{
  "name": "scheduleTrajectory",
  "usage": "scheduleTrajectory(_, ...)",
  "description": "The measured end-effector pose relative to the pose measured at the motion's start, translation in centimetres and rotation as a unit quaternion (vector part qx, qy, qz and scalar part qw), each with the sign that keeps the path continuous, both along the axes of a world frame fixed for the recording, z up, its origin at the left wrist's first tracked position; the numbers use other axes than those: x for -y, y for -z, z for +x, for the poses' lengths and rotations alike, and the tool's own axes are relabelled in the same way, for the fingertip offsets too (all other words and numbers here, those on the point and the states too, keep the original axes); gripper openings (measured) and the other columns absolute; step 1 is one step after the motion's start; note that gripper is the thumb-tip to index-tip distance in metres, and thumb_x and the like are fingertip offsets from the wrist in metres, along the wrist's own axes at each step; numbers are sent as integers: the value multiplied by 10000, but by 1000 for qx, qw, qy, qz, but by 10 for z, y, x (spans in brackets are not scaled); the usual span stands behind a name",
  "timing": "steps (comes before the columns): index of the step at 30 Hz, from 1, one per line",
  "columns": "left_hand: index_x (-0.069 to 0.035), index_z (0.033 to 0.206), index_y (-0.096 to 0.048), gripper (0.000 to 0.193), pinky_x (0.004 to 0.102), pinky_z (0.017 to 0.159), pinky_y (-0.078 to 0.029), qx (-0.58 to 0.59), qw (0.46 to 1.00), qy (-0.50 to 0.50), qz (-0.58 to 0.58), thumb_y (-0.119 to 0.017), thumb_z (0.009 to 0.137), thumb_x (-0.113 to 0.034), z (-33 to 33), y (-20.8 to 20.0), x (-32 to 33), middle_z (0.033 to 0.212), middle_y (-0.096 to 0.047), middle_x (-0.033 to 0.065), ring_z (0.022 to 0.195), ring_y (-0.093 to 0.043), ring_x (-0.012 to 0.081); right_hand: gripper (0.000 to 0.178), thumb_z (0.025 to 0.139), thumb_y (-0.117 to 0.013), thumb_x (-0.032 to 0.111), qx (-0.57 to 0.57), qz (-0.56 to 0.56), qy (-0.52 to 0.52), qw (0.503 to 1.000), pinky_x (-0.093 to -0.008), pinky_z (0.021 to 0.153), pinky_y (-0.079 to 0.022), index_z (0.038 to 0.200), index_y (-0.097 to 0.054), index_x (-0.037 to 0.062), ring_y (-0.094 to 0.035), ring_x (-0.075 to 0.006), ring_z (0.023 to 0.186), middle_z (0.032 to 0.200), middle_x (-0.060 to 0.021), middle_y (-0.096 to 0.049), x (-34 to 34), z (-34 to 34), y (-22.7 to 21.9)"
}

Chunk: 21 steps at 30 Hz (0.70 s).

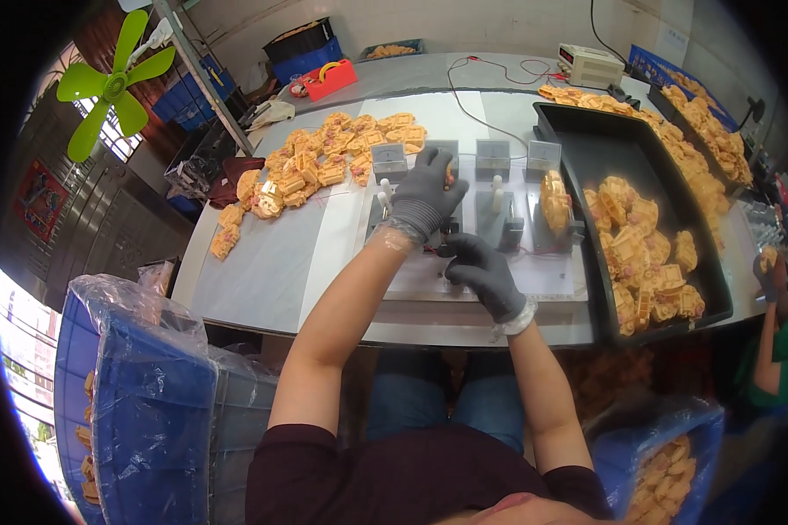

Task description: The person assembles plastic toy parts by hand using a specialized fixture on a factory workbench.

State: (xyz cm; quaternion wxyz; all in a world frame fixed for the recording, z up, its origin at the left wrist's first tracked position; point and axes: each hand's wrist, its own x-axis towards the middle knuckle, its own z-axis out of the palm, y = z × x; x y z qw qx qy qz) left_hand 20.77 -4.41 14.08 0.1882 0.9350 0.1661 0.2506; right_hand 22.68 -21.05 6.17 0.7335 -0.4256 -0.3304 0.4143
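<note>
My left hand (429,190), in a grey glove, reaches over a test fixture on a white board (552,284). Its fingers close around a yellow-orange plastic part (449,178), mostly hidden beneath them. Close by at the fixture's near side is my right hand (486,277), also gloved, its fingers bent and its thumb apart, with nothing seen in it. To the right, another yellow-orange plastic part (553,203) stands upright in a fixture position. Between them a fixture position (496,210) shows a white peg and a dark clamp. Small grey boxes (493,157) line the board's back.
Loose yellow-orange parts (311,157) heap at the left. A black tray (578,131) at the right holds more. Behind are a power supply (591,66) with cables and a red tape dispenser (331,81). Blue bins (153,394) flank me. Another person's hand (769,276) appears far right.
</note>
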Motion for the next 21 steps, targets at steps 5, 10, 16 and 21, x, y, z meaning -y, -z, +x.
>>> scheduleTrajectory(5,2,1350,-405,694,418,952,-445,-82,996,23,-37,-573,856,-456,-6,-1,-1,1398,-343,299,1133,-548,414,450,765,-598,-9,45,-5,29,999,-265,737,-494,1208,-522,-34,-605,-149,843,1063,-104,-591,1,-4,-13)
scheduleTrajectory(10,15,1389,-347,737,442,1022,-368,-36,995,-9,-97,-529,881,-487,-24,5,9,1430,-260,341,1227,-429,493,451,779,-658,81,116,-38,105,987,-286,754,-501,1204,-539,-11,-607,-153,889,1076,-93,-606,-9,-8,3)
scheduleTrajectory(16,20,1291,-442,448,313,739,-490,305,938,54,-156,-567,916,-191,-83,57,42,1160,-503,164,868,-566,210,426,693,-773,301,562,-200,277,753,-414,799,-493,1041,-649,89,-607,-330,889,951,-123,-623,-14,-17,8)
scheduleTrajectory(21,38,1233,-491,375,284,672,-485,268,897,5,-350,-554,914,-148,-103,89,50,972,-590,114,720,-571,159,287,733,-752,273,489,-274,238,794,-395,774,-493,914,-676,64,-620,-299,888,926,-110,-642,-18,-21,-8)
